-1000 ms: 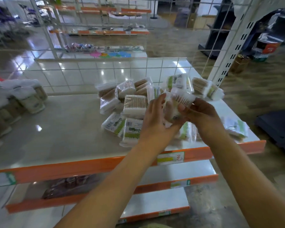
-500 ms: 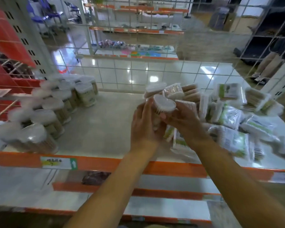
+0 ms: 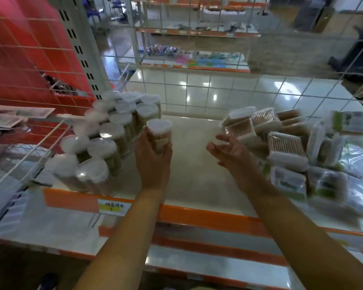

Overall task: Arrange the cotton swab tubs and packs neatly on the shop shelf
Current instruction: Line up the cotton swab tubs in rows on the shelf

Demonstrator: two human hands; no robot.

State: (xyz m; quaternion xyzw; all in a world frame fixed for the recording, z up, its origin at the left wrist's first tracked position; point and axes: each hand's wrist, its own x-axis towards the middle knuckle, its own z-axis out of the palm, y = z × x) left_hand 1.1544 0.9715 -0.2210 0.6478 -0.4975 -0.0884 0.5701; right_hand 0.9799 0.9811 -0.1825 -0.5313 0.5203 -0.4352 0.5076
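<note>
Holding a cotton swab tub (image 3: 159, 132) upright above the shop shelf (image 3: 197, 174), the left hand (image 3: 153, 158) has its grip wrapped round the tub's body, just beside the rows of standing tubs (image 3: 105, 139). The right hand (image 3: 233, 151) hovers released, fingers spread, near the jumbled heap of swab packs (image 3: 291, 147) on the shelf's right side.

A shop: white metal shelves with orange front edges (image 3: 208, 216) carrying a yellow price label (image 3: 113, 207), white wire-grid backing (image 3: 218, 91), stocked display racks (image 3: 193, 59) far across the glossy tiled aisle.
</note>
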